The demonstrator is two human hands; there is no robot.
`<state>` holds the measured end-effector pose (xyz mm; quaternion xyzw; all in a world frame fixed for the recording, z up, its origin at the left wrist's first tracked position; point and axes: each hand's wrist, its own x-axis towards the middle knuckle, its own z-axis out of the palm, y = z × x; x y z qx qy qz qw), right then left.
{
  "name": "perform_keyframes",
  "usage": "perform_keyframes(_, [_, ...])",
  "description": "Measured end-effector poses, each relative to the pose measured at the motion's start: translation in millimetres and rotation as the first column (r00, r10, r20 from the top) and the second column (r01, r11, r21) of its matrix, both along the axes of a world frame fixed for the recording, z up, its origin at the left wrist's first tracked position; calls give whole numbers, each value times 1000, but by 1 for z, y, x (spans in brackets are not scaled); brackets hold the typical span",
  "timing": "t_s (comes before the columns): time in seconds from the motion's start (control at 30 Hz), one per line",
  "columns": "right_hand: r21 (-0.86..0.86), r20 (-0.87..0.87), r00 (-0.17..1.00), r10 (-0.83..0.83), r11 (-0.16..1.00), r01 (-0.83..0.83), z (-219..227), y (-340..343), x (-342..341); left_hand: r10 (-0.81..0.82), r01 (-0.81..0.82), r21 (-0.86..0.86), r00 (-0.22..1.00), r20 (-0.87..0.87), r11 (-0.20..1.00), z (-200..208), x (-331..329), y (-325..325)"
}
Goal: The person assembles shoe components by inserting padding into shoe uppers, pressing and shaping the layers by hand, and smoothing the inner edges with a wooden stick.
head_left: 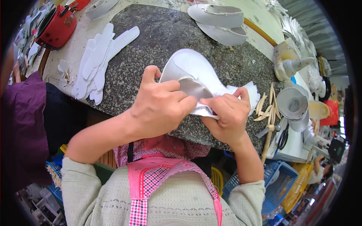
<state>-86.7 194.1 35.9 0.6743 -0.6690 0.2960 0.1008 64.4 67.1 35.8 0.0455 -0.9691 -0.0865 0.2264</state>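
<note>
A white shoe (200, 66) is held up over the dark speckled stone slab (158, 30), its rounded end pointing away from me. My left hand (162, 96) is closed round its left side, the fingers curled at the opening. On the other side, my right hand (228, 111) pinches the edge of the opening. Its lining shows grey between my hands, and the fingertips are partly hidden in the folds. Just beyond my right hand lie several thin white pieces (253, 93), spread like a fan.
White sole-shaped pieces (96, 62) lie heaped at left, near a red pot (62, 28). Two white shoes (222, 26) rest at the far edge. Pale wooden strips (268, 107), a hammer (270, 128) and black-handled scissors (283, 139) lie at right, above a blue basket (281, 179).
</note>
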Motion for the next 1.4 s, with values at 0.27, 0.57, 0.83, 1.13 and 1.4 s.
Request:
perform_keyframes(0.27, [130, 870, 469, 155, 843, -521, 18, 27, 1, -704, 99, 925, 679, 207, 367, 39, -12, -28])
perform_keyframes(0.57, [304, 951, 200, -234, 815, -493, 18, 33, -5, -719, -64, 925, 610, 334, 375, 35, -32, -36])
perform_keyframes(0.83, [-59, 934, -325, -147, 836, -545, -6, 40, 8, -861, 0, 999, 508, 37, 43, 13, -37, -40])
perform_keyframes(1.13, [131, 987, -29, -159, 891, -436, -6, 19, -13, -758, 62, 981, 644, 101, 183, -4, -37, -52])
perform_keyframes(1.4, [-275, 958, -247, 142, 693, -666, -11, 20, -2, -932, 320, 939, 362, 2, 126, 19, -42, -55])
